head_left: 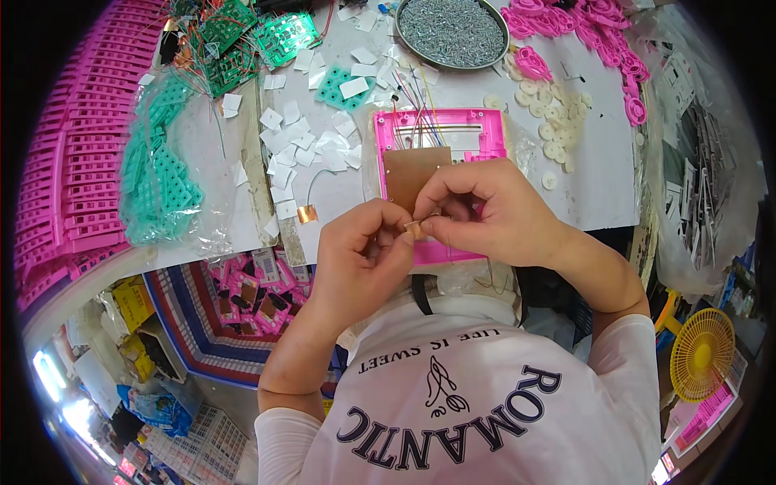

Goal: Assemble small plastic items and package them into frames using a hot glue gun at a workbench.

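Both hands (420,230) pinch a small copper tab (413,229) over the pink frame (440,129); cluttered white table (598,186)

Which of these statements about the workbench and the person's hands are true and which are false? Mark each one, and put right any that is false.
1. Both hands pinch a small copper-coloured piece between their fingertips. True: the left hand and right hand meet on it.
2. The pink plastic frame lies behind the hands with a brown board on it. True.
3. The round metal dish is filled with white discs. False: it holds small grey metal parts; the white discs lie loose on the table.
4. The stacked pink frames are at the person's right. False: they are at the left.
5. The yellow fan stands on the table. False: it is below, at the lower right.
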Demonstrator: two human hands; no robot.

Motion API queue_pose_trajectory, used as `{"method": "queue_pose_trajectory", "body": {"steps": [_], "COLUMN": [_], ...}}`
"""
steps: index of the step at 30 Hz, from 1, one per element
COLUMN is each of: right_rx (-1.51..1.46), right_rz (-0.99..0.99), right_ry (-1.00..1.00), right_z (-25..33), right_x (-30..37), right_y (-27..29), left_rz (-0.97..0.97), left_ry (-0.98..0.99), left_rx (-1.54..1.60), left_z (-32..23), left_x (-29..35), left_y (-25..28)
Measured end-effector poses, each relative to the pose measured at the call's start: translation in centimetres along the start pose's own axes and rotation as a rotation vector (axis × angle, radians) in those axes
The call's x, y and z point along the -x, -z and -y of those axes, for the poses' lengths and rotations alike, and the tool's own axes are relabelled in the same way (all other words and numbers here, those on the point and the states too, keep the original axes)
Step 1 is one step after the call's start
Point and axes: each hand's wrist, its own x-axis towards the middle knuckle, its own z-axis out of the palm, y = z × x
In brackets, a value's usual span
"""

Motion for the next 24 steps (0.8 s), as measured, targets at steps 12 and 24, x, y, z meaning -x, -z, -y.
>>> {"method": "queue_pose_trajectory", "body": {"steps": [12,24], "right_rx": [-0.079,-0.093], "right_rz": [0.049,0.066], "right_ry": [-0.044,-0.046], "right_z": [-0.2,0.0], "right_x": [0.0,0.0], "right_y": [0.1,0.2], "left_rz": [0.067,0.077], "left_ry": [0.097,0.070], "left_rx": [0.236,0.195], "left_z": [-0.7,-1.0], "left_x": [0.2,-0.1], "left_y": [0.9,1.0]}}
